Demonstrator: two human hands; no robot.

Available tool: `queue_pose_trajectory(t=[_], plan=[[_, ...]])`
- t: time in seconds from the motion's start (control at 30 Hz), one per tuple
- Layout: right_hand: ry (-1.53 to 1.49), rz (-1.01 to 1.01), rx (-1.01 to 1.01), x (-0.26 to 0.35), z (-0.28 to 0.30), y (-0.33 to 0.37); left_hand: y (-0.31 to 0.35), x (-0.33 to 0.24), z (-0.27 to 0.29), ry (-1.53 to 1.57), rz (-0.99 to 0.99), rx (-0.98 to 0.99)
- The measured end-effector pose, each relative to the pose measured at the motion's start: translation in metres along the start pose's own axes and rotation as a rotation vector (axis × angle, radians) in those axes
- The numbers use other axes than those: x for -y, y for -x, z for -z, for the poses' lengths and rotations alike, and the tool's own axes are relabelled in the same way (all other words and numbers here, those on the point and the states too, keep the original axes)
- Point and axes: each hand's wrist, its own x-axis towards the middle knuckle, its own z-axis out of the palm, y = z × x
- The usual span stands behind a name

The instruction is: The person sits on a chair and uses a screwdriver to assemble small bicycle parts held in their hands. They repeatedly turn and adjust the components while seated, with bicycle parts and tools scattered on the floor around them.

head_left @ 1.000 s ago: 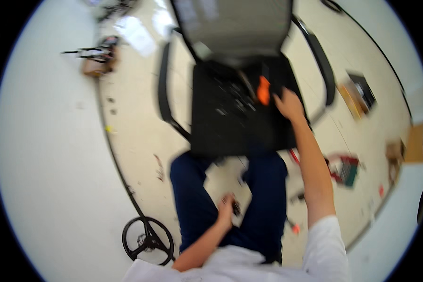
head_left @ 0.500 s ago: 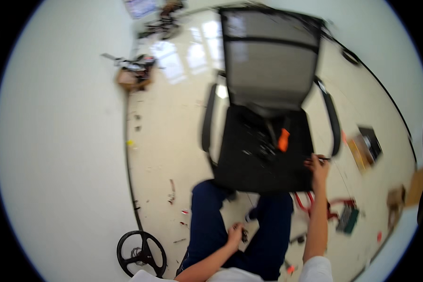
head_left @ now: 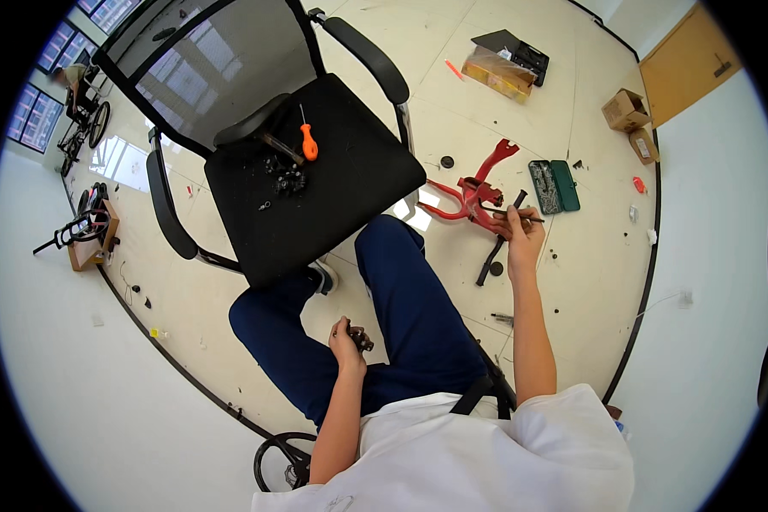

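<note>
Above my thighs, my left hand is closed round a small black metal part; its exact kind is partly hidden by my fingers. Out to the right, my right hand pinches a thin dark rod-like tool, held over the floor near a red metal frame. In front of me, a black office chair carries an orange-handled screwdriver, a bicycle saddle with its post, and a heap of small black parts.
Beside the red frame lies an open green case of small hardware. Farther off are a yellow box and cardboard boxes. A black steering wheel is at lower left. Another person is by a bicycle at far left.
My view has swung right, so the chair now appears farther left. My right hand has gone from the chair's right edge to over the floor, still with the thin tool.
</note>
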Motion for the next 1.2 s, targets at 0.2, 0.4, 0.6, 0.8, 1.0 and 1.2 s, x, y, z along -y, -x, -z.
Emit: queue_pose_trajectory(t=[0.2, 0.4, 0.6, 0.8, 1.0, 1.2], plan=[[0.018, 0.063, -0.098, 0.004, -0.008, -0.024, -0.003, 0.007, -0.002, -0.009, -0.051, -0.008], [-0.002, 0.058, -0.102, 0.006, -0.007, -0.026, -0.005, 0.006, 0.004, -0.048, -0.058, -0.004], [-0.015, 0.02, -0.145, 0.008, -0.009, -0.027, -0.008, 0.005, 0.004, -0.04, -0.036, 0.016], [-0.065, -0.019, -0.187, 0.0, -0.007, -0.029, -0.011, 0.008, 0.005, -0.047, -0.04, 0.014], [-0.001, 0.024, -0.177, -0.006, -0.006, -0.033, -0.01, 0.008, 0.005, -0.055, -0.027, 0.011], [-0.01, -0.019, -0.2, 0.0, -0.011, -0.027, -0.01, 0.007, 0.002, -0.074, -0.014, 0.002]])
